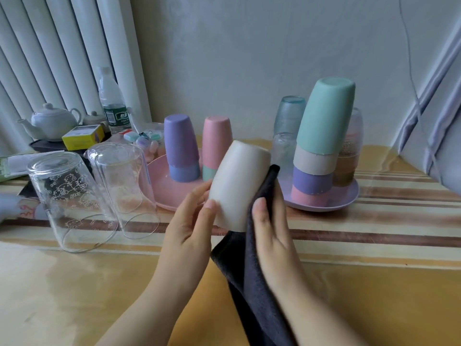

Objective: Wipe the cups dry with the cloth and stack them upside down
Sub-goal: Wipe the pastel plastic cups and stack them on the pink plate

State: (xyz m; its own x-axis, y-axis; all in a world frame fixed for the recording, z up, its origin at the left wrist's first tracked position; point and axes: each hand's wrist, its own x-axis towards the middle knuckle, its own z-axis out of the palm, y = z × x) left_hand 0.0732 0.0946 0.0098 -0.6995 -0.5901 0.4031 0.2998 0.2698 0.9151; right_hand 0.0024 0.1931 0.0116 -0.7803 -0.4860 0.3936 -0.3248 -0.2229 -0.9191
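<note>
White cup [239, 181] in left hand [192, 221]; right hand [269, 228] presses dark cloth [252, 278].

Both forearms reach forward, left hand [190, 221] curled in a grip, right hand [268, 226] pressing with straight fingers.
</note>
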